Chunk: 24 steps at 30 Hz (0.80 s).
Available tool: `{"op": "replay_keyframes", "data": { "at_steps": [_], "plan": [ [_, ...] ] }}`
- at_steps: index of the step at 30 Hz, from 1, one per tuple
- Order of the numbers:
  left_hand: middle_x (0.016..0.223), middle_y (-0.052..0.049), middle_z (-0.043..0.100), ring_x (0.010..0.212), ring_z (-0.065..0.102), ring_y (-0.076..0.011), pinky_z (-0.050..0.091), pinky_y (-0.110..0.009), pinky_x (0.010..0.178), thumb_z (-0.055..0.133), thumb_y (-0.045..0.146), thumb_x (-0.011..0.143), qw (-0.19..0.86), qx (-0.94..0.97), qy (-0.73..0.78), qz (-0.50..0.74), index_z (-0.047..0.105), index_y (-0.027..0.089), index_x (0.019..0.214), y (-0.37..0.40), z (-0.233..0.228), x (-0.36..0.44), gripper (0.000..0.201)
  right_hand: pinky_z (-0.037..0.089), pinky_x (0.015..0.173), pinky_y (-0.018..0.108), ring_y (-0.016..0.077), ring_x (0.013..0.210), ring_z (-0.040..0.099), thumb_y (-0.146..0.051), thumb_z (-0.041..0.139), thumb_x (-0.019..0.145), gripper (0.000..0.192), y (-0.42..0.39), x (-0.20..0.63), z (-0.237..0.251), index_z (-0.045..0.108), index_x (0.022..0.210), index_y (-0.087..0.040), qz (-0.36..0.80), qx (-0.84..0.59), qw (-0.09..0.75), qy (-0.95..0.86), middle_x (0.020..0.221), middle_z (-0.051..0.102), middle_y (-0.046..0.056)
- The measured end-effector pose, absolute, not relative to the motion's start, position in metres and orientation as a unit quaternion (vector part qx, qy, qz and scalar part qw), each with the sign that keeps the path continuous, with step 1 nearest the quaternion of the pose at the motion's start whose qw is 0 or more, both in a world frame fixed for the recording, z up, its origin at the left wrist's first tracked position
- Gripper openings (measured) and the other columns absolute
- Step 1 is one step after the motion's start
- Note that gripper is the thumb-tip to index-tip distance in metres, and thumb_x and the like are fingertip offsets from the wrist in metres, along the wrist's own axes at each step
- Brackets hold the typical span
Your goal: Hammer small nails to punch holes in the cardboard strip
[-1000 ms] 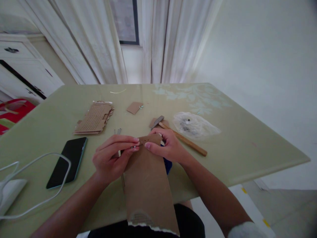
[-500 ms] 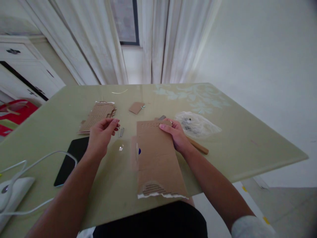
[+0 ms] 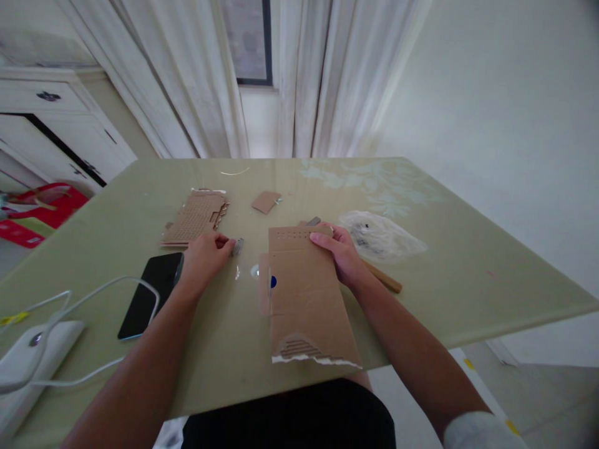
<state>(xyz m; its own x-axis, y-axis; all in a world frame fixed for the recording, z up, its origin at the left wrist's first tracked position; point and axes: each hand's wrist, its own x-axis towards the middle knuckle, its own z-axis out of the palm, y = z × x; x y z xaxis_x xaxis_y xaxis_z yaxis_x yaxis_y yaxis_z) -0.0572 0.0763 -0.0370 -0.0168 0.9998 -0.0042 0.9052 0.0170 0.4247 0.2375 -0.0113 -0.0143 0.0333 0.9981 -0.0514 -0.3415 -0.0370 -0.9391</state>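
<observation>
My right hand (image 3: 344, 251) grips the upper right corner of a brown cardboard piece (image 3: 306, 293), thumb on top and the other fingers hidden behind. Small holes run along its far edge, and its near edge is torn. My left hand (image 3: 208, 257) is low over the table, fingertips pinched together beside some small metal strips (image 3: 238, 247) that look like staples. Whether anything is between those fingertips is too small to make out. Past the cardboard's far edge shows a grey piece (image 3: 313, 221), mostly hidden. A wooden stick (image 3: 384, 277) lies partly under my right forearm.
A stack of perforated cardboard (image 3: 196, 217) and a small cardboard square (image 3: 266, 202) lie farther back on the table (image 3: 468, 268). At right is a clear plastic bag (image 3: 381, 237). A black phone (image 3: 152, 293), a white cable and a white power strip (image 3: 42, 362) are at left.
My left hand has come down and closer to the metal strips. The cardboard stays in my right hand, and the whole view has shifted slightly.
</observation>
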Motion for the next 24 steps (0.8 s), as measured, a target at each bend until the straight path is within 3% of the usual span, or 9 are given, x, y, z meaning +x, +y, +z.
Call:
{"op": "replay_keyframes", "data": {
  "at_steps": [20,24],
  "plan": [
    [0.097,-0.013,0.084,0.096,0.077,-0.0369,0.053,-0.04,0.077,0.059,0.048,0.095,0.133,0.689,0.696,0.154,0.083,0.019,0.102,0.075,-0.038,-0.059,0.038,0.055,0.064,0.03,0.0186,0.065,0.069,-0.045,0.095,0.069,0.035,-0.01,0.238,-0.016,0.077,0.085,-0.019,0.605,-0.402,0.586,-0.358,0.08,0.077,0.004],
    [0.092,-0.01,0.081,0.084,0.074,-0.0282,0.051,-0.036,0.074,0.061,0.043,0.097,0.118,0.71,0.652,0.239,0.082,0.019,0.102,0.067,-0.033,-0.048,0.032,0.057,0.069,0.032,0.0207,0.07,0.071,-0.046,0.092,0.07,0.032,-0.011,0.238,-0.014,0.078,0.083,-0.02,0.597,-0.385,0.591,-0.382,0.078,0.076,0.003]
  ]
}}
